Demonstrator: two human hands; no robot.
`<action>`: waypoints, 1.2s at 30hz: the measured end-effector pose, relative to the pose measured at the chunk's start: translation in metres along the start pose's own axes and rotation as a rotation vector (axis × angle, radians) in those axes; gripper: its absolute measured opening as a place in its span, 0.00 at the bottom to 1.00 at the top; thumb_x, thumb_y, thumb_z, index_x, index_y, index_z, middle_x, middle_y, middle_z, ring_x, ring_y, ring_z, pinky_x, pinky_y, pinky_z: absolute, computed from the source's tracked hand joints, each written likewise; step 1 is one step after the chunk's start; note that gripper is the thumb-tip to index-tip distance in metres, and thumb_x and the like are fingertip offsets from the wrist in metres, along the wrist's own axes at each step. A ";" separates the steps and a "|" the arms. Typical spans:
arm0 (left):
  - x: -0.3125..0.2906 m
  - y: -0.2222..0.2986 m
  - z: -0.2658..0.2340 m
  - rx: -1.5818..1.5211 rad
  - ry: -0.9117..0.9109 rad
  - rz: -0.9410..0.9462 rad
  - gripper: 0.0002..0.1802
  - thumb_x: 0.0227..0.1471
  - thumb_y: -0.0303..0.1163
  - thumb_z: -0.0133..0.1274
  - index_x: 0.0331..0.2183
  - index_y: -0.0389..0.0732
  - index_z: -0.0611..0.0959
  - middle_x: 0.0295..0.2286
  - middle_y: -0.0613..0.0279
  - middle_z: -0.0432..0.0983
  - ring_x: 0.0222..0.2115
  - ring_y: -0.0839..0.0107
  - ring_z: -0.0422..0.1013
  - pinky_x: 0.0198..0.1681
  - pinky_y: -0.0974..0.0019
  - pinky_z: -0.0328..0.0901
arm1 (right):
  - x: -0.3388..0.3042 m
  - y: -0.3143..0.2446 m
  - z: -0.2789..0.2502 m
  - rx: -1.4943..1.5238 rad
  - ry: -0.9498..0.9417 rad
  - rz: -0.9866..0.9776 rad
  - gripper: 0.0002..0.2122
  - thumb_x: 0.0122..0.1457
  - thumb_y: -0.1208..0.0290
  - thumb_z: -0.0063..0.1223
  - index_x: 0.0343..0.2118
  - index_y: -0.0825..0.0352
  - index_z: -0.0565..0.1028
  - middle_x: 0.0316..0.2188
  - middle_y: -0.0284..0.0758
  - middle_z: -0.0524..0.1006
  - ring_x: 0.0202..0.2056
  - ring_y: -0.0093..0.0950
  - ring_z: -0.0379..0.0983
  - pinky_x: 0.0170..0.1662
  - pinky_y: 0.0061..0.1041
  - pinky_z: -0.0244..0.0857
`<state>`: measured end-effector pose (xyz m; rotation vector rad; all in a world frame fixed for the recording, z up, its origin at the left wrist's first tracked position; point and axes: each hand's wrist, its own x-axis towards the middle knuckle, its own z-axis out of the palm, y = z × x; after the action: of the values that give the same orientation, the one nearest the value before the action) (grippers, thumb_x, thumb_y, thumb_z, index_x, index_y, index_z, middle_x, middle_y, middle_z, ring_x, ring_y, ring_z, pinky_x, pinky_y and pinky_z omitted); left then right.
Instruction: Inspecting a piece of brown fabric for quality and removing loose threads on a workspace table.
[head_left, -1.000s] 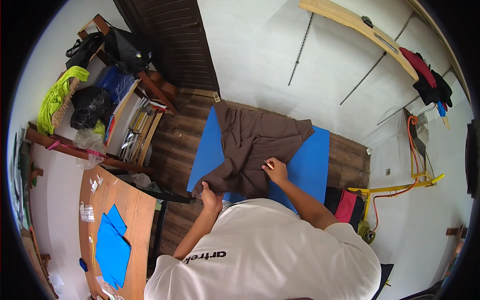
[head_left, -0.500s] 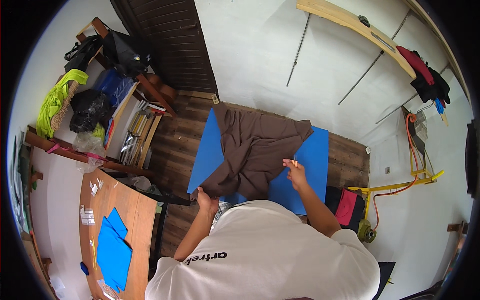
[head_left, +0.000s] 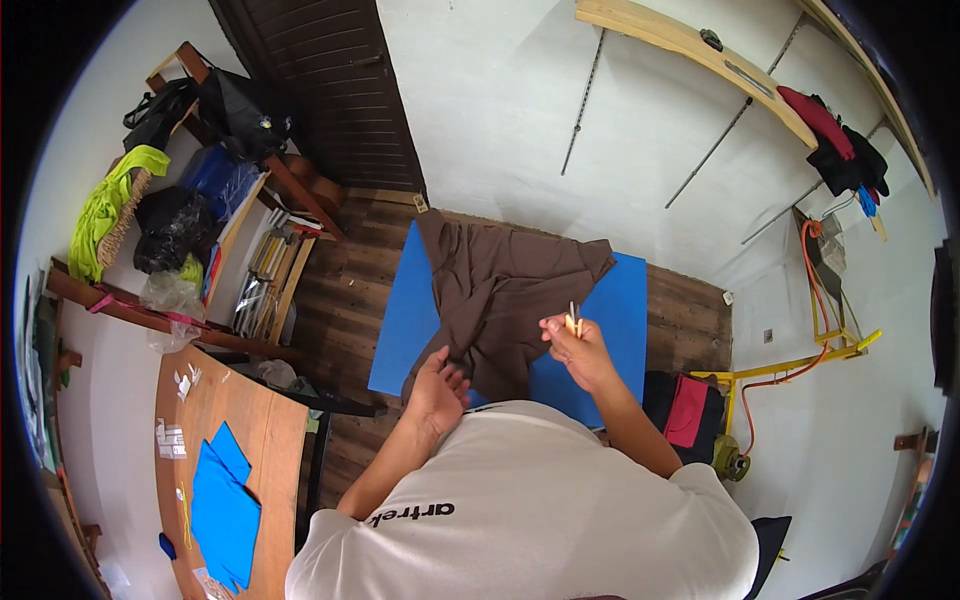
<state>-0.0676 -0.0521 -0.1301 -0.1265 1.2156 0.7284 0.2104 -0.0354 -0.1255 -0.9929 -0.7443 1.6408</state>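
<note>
A brown garment (head_left: 500, 285) lies spread over a blue mat (head_left: 410, 320) on the dark wooden floor. My left hand (head_left: 437, 385) rests flat on the near edge of the garment, fingers apart. My right hand (head_left: 575, 340) is raised just above the cloth, pinching a small pale stick-like object (head_left: 572, 318) that points upward; what it is cannot be made out. My white shirt hides the near edge of the mat.
A wooden table (head_left: 250, 450) with blue sheets (head_left: 222, 505) and small white pieces stands at lower left. Shelves (head_left: 200, 250) with bags and clutter fill the left. A dark wooden door (head_left: 330, 90) is behind. A red bag (head_left: 688, 410) and a yellow frame (head_left: 800, 365) stand at right.
My right hand has shifted across the garment and now holds the small stick upright. My left hand has moved from the mat's left corner onto the cloth's near edge.
</note>
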 end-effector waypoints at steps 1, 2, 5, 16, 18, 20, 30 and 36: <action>-0.010 0.001 0.009 -0.002 -0.033 0.011 0.43 0.53 0.57 0.59 0.63 0.45 0.66 0.47 0.68 0.69 0.41 0.69 0.65 0.47 0.59 0.60 | -0.002 -0.004 0.010 -0.059 -0.032 -0.030 0.09 0.66 0.70 0.58 0.42 0.71 0.80 0.32 0.31 0.79 0.21 0.10 0.59 0.24 0.14 0.52; -0.020 0.002 0.018 0.127 -0.217 0.132 0.35 0.57 0.52 0.58 0.59 0.45 0.71 0.41 0.71 0.72 0.38 0.73 0.66 0.46 0.63 0.60 | -0.005 -0.007 0.020 -0.114 -0.065 -0.060 0.09 0.66 0.70 0.58 0.41 0.71 0.80 0.30 0.31 0.80 0.21 0.10 0.59 0.24 0.14 0.53; -0.037 0.001 0.040 0.372 -0.445 0.358 0.14 0.64 0.36 0.55 0.49 0.42 0.82 0.36 0.72 0.77 0.39 0.81 0.70 0.45 0.74 0.62 | -0.010 -0.016 0.044 -0.288 -0.129 -0.157 0.07 0.65 0.73 0.59 0.38 0.72 0.81 0.29 0.32 0.80 0.26 0.13 0.68 0.29 0.16 0.61; -0.030 0.009 0.048 0.899 -0.506 1.222 0.07 0.60 0.25 0.59 0.42 0.37 0.84 0.34 0.65 0.79 0.37 0.80 0.72 0.42 0.73 0.66 | -0.007 -0.027 0.049 -0.444 -0.220 0.051 0.06 0.62 0.72 0.63 0.35 0.70 0.82 0.27 0.29 0.79 0.28 0.14 0.69 0.31 0.17 0.62; -0.028 0.011 0.046 0.960 -0.533 1.218 0.05 0.62 0.23 0.57 0.41 0.36 0.83 0.35 0.64 0.78 0.38 0.79 0.73 0.44 0.72 0.67 | -0.003 -0.024 0.048 -0.441 -0.251 0.001 0.06 0.63 0.71 0.62 0.35 0.69 0.82 0.27 0.29 0.79 0.26 0.13 0.67 0.29 0.17 0.59; -0.024 0.011 0.046 0.869 -0.510 1.160 0.03 0.63 0.23 0.54 0.38 0.36 0.82 0.34 0.67 0.77 0.36 0.81 0.71 0.43 0.74 0.65 | -0.002 -0.022 0.048 -0.451 -0.259 -0.037 0.07 0.63 0.70 0.62 0.36 0.69 0.82 0.27 0.28 0.78 0.25 0.13 0.66 0.27 0.16 0.57; -0.015 0.016 0.053 0.736 -0.459 1.025 0.05 0.64 0.25 0.53 0.38 0.35 0.83 0.33 0.72 0.75 0.35 0.85 0.68 0.39 0.78 0.61 | 0.000 -0.028 0.052 -0.357 -0.175 0.133 0.08 0.65 0.70 0.57 0.39 0.70 0.81 0.27 0.27 0.76 0.21 0.12 0.56 0.24 0.16 0.48; -0.024 0.023 0.062 1.076 -0.386 1.502 0.04 0.55 0.24 0.62 0.35 0.38 0.86 0.33 0.60 0.81 0.35 0.68 0.75 0.38 0.67 0.66 | 0.003 -0.022 0.050 -0.295 -0.146 0.118 0.09 0.65 0.68 0.59 0.38 0.69 0.82 0.27 0.28 0.78 0.22 0.11 0.58 0.23 0.15 0.49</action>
<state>-0.0345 -0.0160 -0.0792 1.8935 1.0203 1.1312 0.1753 -0.0259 -0.0841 -1.1503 -1.0662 1.7516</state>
